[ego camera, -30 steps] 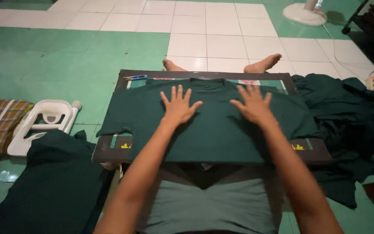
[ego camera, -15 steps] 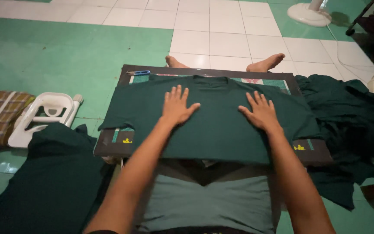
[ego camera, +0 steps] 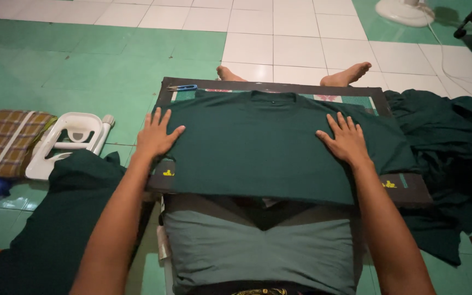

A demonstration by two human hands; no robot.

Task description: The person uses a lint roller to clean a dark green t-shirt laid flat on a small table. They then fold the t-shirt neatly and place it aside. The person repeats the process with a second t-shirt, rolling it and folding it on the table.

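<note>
Dark board (ego camera: 411, 188) on lap, green shirt (ego camera: 269, 145) spread flat

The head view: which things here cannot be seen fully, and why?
- Board: mostly covered by the green shirt.
- Fan: only its base shows, cut by the top edge.
- Dark cloth pile: cut by the bottom edge.
- Shirt under the left hand and right hand: hidden.
</note>
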